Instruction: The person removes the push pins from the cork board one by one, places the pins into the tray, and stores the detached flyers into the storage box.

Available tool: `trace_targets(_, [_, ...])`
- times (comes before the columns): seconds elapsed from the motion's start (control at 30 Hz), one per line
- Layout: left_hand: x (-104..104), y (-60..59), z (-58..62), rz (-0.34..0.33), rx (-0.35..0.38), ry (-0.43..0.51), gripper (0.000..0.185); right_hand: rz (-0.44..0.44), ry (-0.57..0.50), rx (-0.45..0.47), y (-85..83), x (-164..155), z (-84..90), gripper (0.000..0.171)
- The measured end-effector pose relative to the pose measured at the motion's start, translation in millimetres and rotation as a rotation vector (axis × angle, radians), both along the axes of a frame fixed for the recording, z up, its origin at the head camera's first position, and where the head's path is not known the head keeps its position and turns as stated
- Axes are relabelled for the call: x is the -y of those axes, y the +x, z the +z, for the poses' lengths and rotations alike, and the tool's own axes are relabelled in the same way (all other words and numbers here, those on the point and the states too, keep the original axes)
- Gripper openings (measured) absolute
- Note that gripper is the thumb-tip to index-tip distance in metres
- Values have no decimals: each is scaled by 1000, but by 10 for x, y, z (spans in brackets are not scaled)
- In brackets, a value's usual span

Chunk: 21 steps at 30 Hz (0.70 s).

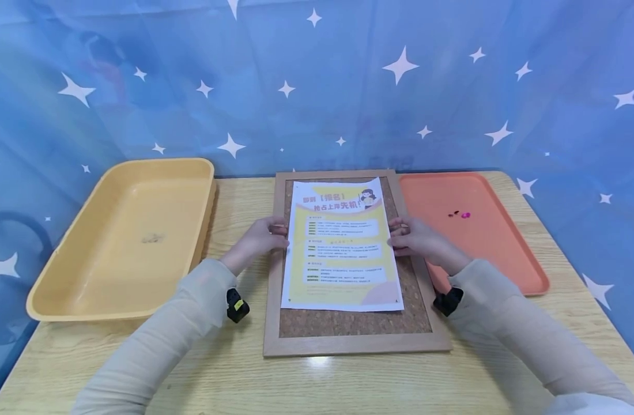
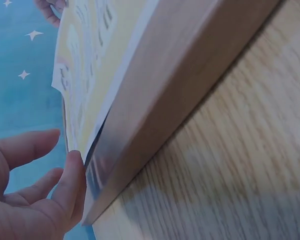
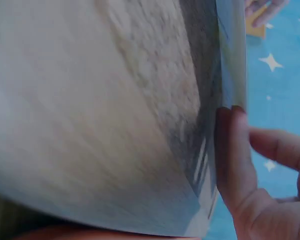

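Observation:
A printed yellow and white paper sheet point(image 1: 343, 242) lies over a wood-framed cork board point(image 1: 353, 344), slightly tilted on it. My left hand point(image 1: 265, 237) touches the sheet's left edge. In the left wrist view, one fingertip point(image 2: 75, 157) meets the paper edge while another finger stands apart from it. At the sheet's right edge is my right hand point(image 1: 418, 242), its fingers extended over the frame. Two fingertips point(image 3: 236, 125) touch the paper's edge in the right wrist view. Cork shows below and to the right of the sheet.
A deep yellow tray point(image 1: 205, 173) with a small heap of pale bits stands left of the board. To the right lies a flat orange tray point(image 1: 504, 248) with small dark pieces and a magenta piece point(image 1: 465, 215). Behind the wooden table point(image 1: 275, 386) hangs a blue starred cloth point(image 1: 317, 75).

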<state>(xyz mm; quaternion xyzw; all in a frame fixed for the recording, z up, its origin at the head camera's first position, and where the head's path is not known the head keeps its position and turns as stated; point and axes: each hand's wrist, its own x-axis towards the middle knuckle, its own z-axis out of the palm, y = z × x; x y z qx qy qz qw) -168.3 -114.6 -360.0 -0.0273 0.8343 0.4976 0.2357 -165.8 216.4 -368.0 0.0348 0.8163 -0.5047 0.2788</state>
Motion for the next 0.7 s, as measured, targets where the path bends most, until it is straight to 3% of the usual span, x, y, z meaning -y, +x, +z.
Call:
trace_targets(0.13, [-12, -3, -25, -4, -1, -14, 56, -37, 3, -17, 23, 20, 12, 52])
trace_targets(0.37, [0, 14, -74, -11, 5, -1, 59, -61, -124, -54, 91, -46, 100, 53])
trace_targets(0.7, [-39, 4, -53, 42, 13, 81, 58, -96, -179, -82, 164, -134, 201, 49])
